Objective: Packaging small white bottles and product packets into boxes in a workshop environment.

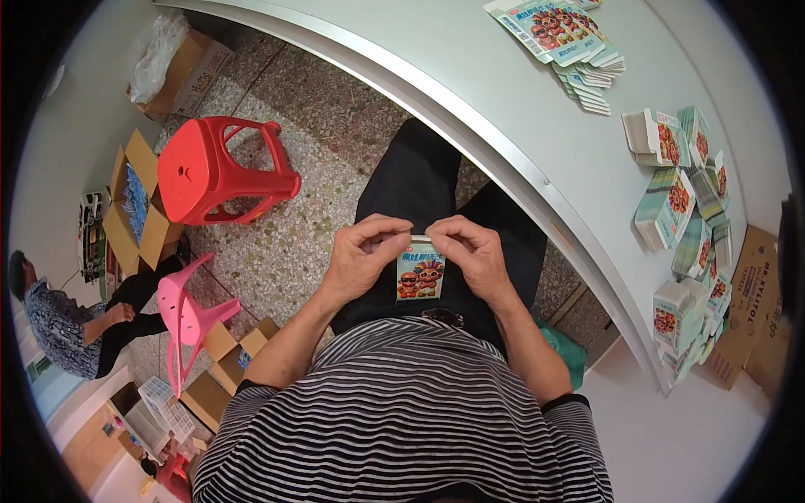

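Over my lap I hold a small light-blue printed card packet [420,277] with colourful cartoon figures on its front. My left hand [360,256] pinches the top left corner between thumb and fingers. The top right corner is pinched the same way by my right hand [471,256]. The packet hangs down between the hands, its pale top edge lying between the fingertips. Whether its top flap is folded over cannot be made out.
Flat matching packets lie fanned on the grey table [470,50], with bundled stacks [667,214] at its right side. A red stool [201,172], a pink chair [189,306] and an open carton [134,201] stand left. Another person [67,327] sits at far left.
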Demonstrator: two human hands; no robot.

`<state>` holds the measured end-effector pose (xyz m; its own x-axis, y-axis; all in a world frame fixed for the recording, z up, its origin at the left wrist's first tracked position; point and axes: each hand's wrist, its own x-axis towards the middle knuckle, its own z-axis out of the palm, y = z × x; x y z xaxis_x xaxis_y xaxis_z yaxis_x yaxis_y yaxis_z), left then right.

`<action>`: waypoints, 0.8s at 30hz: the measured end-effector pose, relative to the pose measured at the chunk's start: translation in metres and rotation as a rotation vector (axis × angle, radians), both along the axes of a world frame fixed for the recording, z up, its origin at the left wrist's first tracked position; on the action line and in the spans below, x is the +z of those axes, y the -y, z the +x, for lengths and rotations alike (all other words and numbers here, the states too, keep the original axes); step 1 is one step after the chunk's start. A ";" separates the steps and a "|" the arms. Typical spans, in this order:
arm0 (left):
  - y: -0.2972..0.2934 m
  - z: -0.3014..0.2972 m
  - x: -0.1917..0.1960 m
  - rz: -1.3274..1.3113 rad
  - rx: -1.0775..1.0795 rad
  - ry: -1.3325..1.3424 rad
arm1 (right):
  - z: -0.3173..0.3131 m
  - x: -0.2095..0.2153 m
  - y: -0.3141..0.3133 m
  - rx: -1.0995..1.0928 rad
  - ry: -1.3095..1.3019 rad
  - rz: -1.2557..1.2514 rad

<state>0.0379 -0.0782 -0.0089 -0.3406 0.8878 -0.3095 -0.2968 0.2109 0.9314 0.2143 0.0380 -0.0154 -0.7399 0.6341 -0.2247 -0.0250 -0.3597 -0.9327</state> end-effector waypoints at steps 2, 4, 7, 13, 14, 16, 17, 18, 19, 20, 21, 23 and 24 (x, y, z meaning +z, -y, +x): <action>-0.002 -0.005 0.006 -0.020 -0.054 0.073 | -0.001 0.006 -0.002 0.041 0.030 -0.056; -0.001 -0.009 0.010 -0.030 -0.097 0.027 | -0.002 0.008 -0.003 0.086 0.078 -0.048; -0.001 -0.011 0.009 -0.048 -0.146 0.012 | -0.001 0.004 -0.002 0.092 0.066 -0.104; 0.006 -0.013 0.004 -0.032 -0.176 0.002 | 0.000 -0.001 -0.003 0.109 0.025 -0.017; 0.006 -0.012 0.008 -0.026 -0.192 -0.035 | 0.004 -0.003 -0.004 0.108 0.027 -0.017; 0.008 -0.018 0.013 -0.033 -0.256 -0.108 | 0.010 -0.005 -0.006 0.201 0.061 0.093; 0.010 -0.020 0.015 -0.043 -0.314 -0.181 | 0.009 -0.004 -0.005 0.205 0.061 0.091; 0.012 -0.019 0.009 -0.044 -0.311 -0.180 | 0.009 -0.002 -0.004 0.224 0.059 0.047; 0.014 -0.018 -0.001 0.031 -0.284 -0.215 | 0.008 -0.001 -0.003 0.243 0.058 0.004; 0.012 -0.017 -0.006 0.109 -0.260 -0.250 | 0.008 -0.001 -0.005 0.240 0.058 0.007; 0.012 -0.017 -0.008 0.115 -0.263 -0.252 | 0.007 -0.002 -0.008 0.254 0.074 0.068; 0.011 -0.013 -0.009 0.086 -0.241 -0.274 | 0.004 0.002 -0.015 0.260 0.091 0.141; 0.012 -0.010 -0.011 0.093 -0.241 -0.279 | 0.000 0.013 -0.019 0.319 0.204 0.185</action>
